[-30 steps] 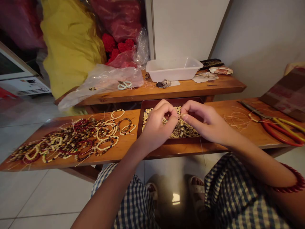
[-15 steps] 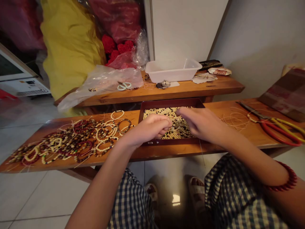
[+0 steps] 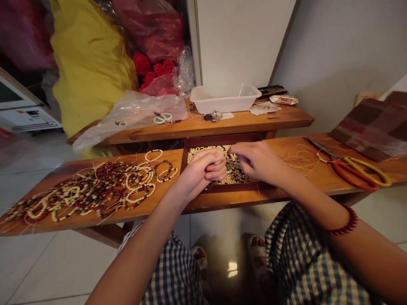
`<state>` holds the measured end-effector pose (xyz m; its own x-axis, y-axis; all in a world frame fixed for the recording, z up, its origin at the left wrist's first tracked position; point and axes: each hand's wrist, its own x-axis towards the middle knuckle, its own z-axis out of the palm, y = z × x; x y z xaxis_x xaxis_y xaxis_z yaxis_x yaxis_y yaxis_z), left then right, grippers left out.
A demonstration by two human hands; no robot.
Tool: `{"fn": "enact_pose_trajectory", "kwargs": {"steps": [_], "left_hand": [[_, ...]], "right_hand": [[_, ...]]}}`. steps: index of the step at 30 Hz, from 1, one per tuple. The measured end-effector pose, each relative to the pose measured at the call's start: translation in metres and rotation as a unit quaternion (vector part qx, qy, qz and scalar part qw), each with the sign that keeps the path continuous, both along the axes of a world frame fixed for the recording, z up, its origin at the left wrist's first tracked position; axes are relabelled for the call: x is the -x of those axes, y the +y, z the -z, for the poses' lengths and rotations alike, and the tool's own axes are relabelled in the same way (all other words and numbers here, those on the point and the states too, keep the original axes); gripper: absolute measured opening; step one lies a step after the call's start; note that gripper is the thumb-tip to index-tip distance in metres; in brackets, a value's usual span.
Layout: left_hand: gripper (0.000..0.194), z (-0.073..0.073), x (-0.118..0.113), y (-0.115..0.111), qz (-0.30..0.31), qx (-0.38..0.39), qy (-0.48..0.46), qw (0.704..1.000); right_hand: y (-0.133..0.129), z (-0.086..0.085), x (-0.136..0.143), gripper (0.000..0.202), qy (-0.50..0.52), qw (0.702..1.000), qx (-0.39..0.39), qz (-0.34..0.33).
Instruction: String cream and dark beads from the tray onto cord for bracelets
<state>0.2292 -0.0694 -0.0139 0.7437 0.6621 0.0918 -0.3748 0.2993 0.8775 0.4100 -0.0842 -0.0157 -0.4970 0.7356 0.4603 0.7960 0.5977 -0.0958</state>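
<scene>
A dark red tray (image 3: 182, 161) filled with small cream and dark beads (image 3: 235, 171) lies on the front bench. Over its left half my left hand (image 3: 208, 167) is closed, its fingers curled tightly; what they hold is hidden. Just to the right, above the same beads, my right hand (image 3: 254, 159) has thumb and index finger together in a pinch, and anything in it is too small to make out. A thin thread (image 3: 260, 199) hangs over the tray's front edge below my right hand. A red beaded bracelet (image 3: 346, 222) circles my right forearm.
Finished-looking bead bracelets (image 3: 104, 182) are heaped on the bench's left. To the right lie loose cord (image 3: 302, 159), red-and-yellow-handled scissors (image 3: 356, 171) and a taped cardboard box (image 3: 372, 123). On the rear bench are a white plastic tub (image 3: 224, 103) and pale green scissors (image 3: 163, 118).
My hands have drawn slightly closer together over the tray. The right fingers have moved from extended to curled in. The whole view has shifted a little.
</scene>
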Motion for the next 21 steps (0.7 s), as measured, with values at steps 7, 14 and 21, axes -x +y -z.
{"fn": "enact_pose_trajectory", "kwargs": {"steps": [7,14,21], "left_hand": [[0.021,-0.006,0.003,0.004,-0.080,-0.068,0.024,0.994],[0.012,-0.002,0.012,0.003,-0.223,-0.084,0.019,0.971],[0.007,-0.009,0.029,-0.021,-0.118,0.067,0.052,0.989]], "right_hand": [[0.007,-0.003,0.001,0.018,0.266,0.955,0.124,-0.044],[0.003,-0.013,0.022,0.011,0.613,0.663,0.405,-0.146],[-0.006,-0.017,0.040,0.013,0.633,0.617,0.460,-0.084]]}}
